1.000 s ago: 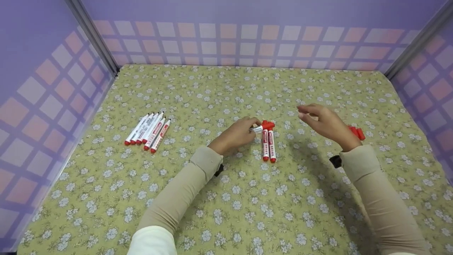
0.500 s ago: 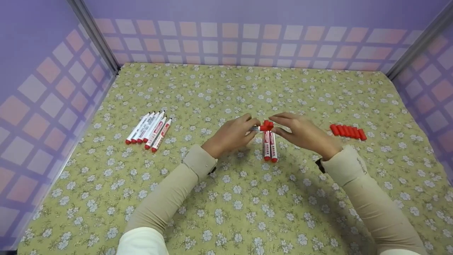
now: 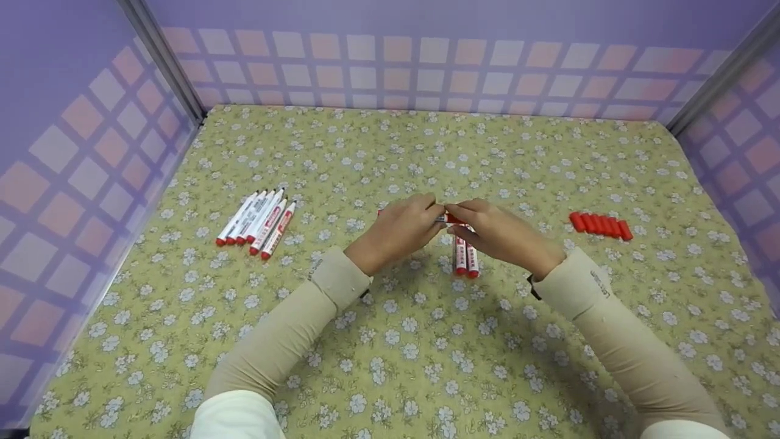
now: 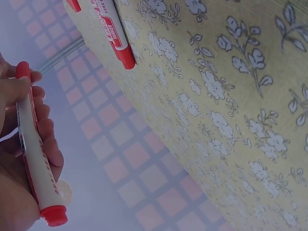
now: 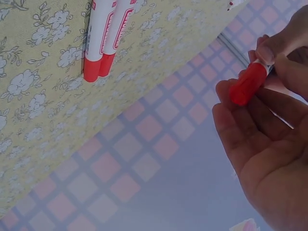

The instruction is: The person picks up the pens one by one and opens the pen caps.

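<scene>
Left hand (image 3: 402, 228) curled around a white marker (image 4: 33, 159) held above mid-table, right hand (image 3: 496, 231) pinching its red cap (image 5: 246, 83), two capped markers (image 3: 466, 259) lying just beneath, five markers (image 3: 256, 222) far left, loose caps (image 3: 600, 225) far right, floral table (image 3: 426, 341).

Beige long sleeves (image 3: 286, 332) — white cuffs at upper arm; bare hands.

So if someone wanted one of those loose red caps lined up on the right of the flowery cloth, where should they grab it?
Probably the end cap of the row of red plastic caps, pinched across its short round body from above. The caps lie flat and side by side, seemingly touching, so only an end one has a free side for a finger. Both the left hand and right hand are busy with a red-and-white marker.
</scene>
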Motion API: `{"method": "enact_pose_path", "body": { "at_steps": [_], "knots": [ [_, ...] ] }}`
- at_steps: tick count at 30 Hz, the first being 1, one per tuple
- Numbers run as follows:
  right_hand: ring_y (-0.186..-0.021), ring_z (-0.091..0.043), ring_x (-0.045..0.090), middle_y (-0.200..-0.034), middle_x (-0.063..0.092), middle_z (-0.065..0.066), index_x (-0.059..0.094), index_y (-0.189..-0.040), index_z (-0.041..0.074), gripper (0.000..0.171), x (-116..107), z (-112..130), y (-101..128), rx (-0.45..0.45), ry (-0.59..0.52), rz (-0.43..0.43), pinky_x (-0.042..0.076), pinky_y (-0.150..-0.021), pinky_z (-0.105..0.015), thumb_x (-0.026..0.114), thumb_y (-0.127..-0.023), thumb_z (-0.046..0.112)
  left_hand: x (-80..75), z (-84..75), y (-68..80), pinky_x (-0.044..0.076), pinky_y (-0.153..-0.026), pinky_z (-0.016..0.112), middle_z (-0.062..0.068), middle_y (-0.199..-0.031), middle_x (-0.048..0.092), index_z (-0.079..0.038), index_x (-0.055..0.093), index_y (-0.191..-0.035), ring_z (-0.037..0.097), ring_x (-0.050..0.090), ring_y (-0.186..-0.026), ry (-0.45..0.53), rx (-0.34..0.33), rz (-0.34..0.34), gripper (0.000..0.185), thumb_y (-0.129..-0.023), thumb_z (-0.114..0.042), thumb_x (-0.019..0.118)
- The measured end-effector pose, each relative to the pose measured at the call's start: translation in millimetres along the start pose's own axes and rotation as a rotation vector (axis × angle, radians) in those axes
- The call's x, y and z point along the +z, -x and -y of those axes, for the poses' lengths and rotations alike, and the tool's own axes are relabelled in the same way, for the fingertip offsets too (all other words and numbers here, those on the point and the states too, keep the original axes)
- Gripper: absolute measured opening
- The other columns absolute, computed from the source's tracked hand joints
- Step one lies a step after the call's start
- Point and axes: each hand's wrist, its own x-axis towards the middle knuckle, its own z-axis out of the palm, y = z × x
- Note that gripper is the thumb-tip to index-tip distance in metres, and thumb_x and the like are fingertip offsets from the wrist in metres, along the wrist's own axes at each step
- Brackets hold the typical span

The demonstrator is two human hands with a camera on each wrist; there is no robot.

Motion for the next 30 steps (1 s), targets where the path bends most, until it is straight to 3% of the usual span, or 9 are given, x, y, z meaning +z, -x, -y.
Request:
{"method": "enact_pose_path", "body": {
  "at_steps": [11, 17, 30],
  "knots": [
    [-0.073, -0.021, 0.057, -0.085, 0.067, -0.01, 0.068, -0.101, 0.0, 0.017, 7, 10, -7, -0.026, 0.205, -0.055, 0.051, -0.064, -0.03, 0.061, -0.094, 0.014, -5.0, -0.3, 1.4, 0.048, -0.058, 0.024, 0.007, -0.09, 0.058, -0.004, 0.068, -0.104, 0.014, 0.051, -0.066, -0.001, 0.072, -0.011, 0.025, -0.1, -0.023, 0.052],
    [-0.069, -0.022, 0.057, -0.081, 0.068, -0.011, 0.068, -0.09, 0.001, 0.013, 9, 12, -6, -0.079, 0.283, -0.097, 0.05, -0.063, -0.031, 0.064, -0.092, 0.013, -3.3, 1.2, 3.8, 0.044, -0.053, 0.025, 0.008, -0.089, 0.058, -0.003, 0.069, -0.102, 0.011, 0.043, -0.059, 0.065, 0.093, -0.018, 0.023, -0.1, -0.019, 0.051],
    [-0.061, -0.02, 0.047, -0.076, 0.07, -0.009, 0.068, -0.087, 0.002, 0.01, 13, 9, -4, -0.12, 0.228, -0.157, 0.041, -0.057, -0.029, 0.065, -0.09, 0.011, -6.9, 1.3, 4.6, 0.04, -0.05, 0.025, 0.007, -0.09, 0.061, -0.006, 0.07, -0.103, 0.011, 0.043, -0.053, 0.106, 0.078, 0.024, 0.022, -0.1, -0.018, 0.052]
  ]
}}
